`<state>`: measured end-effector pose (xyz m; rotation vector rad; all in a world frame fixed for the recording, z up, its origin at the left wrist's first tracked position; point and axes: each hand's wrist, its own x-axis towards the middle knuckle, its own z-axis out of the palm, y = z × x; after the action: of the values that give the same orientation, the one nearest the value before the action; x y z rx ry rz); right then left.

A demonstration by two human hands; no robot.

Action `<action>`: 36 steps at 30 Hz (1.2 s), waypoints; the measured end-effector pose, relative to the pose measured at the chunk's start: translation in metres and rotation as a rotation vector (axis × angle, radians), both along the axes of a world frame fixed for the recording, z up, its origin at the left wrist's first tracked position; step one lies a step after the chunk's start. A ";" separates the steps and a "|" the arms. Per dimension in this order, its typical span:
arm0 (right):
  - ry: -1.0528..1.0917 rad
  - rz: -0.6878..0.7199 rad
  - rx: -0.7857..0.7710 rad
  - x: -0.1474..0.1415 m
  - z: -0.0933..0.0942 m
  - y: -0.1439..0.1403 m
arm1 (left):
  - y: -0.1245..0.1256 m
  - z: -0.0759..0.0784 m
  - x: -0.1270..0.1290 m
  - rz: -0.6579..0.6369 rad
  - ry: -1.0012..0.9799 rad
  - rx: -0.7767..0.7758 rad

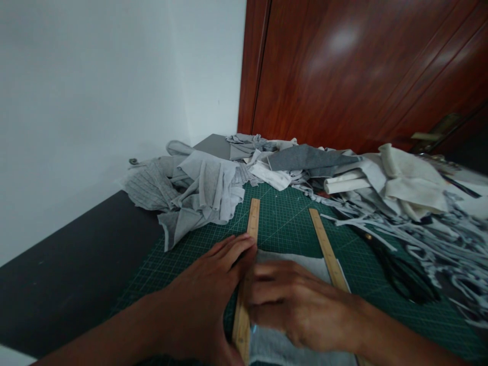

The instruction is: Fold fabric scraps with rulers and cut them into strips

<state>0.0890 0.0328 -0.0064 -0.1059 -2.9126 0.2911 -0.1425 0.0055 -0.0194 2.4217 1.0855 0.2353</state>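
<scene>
My left hand (202,290) lies stretched out along a wooden ruler (241,325), its fingertips and thumb pressing on the ruler's left side. The fingers are apart. Beneath the ruler's right edge is a flat piece of grey fabric (278,345). My right hand (301,302), slightly blurred, is closed over this fabric, its fingers against the ruler's edge. A small light-blue spot shows below these fingers; what they hold is hidden. A second wooden ruler (326,246) lies across the fabric's right side, beyond my right hand.
A green gridded cutting mat (285,223) covers the dark table (76,274). Black-handled scissors (396,269) lie at right, beside a heap of thin fabric strips (446,244). Grey cloth pieces (206,183) are piled at back left, more scraps (312,160) along the back near a brown door (343,76).
</scene>
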 end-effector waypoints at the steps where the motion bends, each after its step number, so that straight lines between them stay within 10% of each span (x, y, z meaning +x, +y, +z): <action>1: 0.005 -0.015 0.026 0.000 0.002 0.004 | 0.000 0.000 -0.001 0.000 -0.001 -0.002; 36: 0.051 -0.036 0.110 0.000 0.004 0.036 | 0.005 -0.016 -0.006 -0.066 -0.115 0.041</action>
<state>0.0885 0.0684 -0.0026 -0.1314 -2.8651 0.1256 -0.1490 0.0100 -0.0353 2.4426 0.9574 0.3739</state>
